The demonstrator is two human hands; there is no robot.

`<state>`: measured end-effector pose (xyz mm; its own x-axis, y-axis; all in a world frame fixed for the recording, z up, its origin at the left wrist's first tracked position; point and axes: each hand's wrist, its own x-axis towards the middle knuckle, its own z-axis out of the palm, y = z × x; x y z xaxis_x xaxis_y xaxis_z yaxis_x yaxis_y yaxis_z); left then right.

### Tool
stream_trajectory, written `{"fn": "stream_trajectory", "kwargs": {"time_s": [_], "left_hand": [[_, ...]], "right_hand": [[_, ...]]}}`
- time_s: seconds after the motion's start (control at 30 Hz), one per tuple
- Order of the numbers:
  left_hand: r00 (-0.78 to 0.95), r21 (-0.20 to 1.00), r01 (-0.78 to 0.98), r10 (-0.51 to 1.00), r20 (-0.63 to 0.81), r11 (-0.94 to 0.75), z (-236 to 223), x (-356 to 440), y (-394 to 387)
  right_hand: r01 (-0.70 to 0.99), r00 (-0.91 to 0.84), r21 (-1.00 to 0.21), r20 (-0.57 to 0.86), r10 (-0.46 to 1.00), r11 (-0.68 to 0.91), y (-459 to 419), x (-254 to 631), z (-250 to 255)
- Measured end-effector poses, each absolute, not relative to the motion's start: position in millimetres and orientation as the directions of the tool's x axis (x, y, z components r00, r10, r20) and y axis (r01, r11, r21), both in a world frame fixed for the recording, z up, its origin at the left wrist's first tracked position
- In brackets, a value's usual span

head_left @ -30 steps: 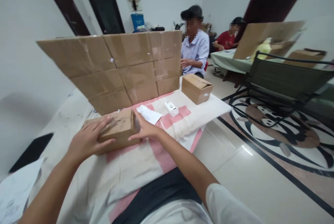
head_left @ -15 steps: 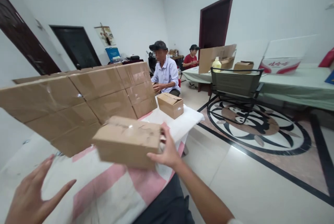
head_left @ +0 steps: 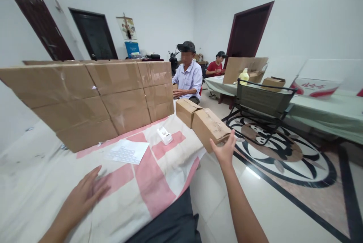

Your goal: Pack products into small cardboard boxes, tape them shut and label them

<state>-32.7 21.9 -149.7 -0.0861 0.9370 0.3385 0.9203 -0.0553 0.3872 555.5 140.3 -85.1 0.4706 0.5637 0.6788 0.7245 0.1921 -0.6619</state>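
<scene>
My right hand [head_left: 224, 148] grips the near end of a taped cardboard box [head_left: 211, 124], thumb on one side and fingers at the end. The box's far end meets a second cardboard box [head_left: 185, 111] at the table's right edge. My left hand [head_left: 85, 192] is open with fingers stretched out, low over the cloth-covered table [head_left: 119, 205], holding nothing. Between the hands and the large cardboard partition lie a white sheet with rows of printed marks [head_left: 129, 151] and a small white device [head_left: 164, 135] whose kind I cannot make out.
A tall cardboard partition [head_left: 119, 99] stands across the table. Behind it sits a person in a light shirt [head_left: 188, 78]; another person in red [head_left: 215, 68] sits farther back. To the right are a folding chair [head_left: 262, 101] and a green-covered table [head_left: 326, 109] with a yellow bottle [head_left: 244, 76].
My right hand has carried the box from mid-table to the right edge, against the other box. The sheet and white device are now uncovered. My left hand has shifted right; the view has turned slightly left.
</scene>
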Motion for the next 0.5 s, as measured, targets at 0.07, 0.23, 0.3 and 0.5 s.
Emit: {"fn": "stream_trajectory", "kwargs": {"time_s": [0.07,0.23,0.3,0.5], "left_hand": [[-0.059,0.385,0.92,0.942,0.33,-0.077,-147.9,-31.5,22.4],[-0.065,0.38,0.922,0.939,0.337,-0.072,-139.2,-23.6,20.1],[-0.069,0.388,0.919,0.94,0.334,-0.07,-137.3,-20.7,18.7],[-0.07,0.407,0.911,0.944,0.321,-0.071,-134.5,-17.3,17.7]], "right_hand": [[0.728,0.434,-0.654,0.673,0.599,0.207,150.4,551.3,-81.8],[0.756,0.365,-0.63,0.632,0.683,0.178,170.9,533.1,-67.6],[0.775,0.352,-0.61,0.633,0.689,0.165,177.9,525.9,-66.3],[0.807,0.334,-0.575,0.63,0.701,0.132,198.3,512.1,-69.0]]}}
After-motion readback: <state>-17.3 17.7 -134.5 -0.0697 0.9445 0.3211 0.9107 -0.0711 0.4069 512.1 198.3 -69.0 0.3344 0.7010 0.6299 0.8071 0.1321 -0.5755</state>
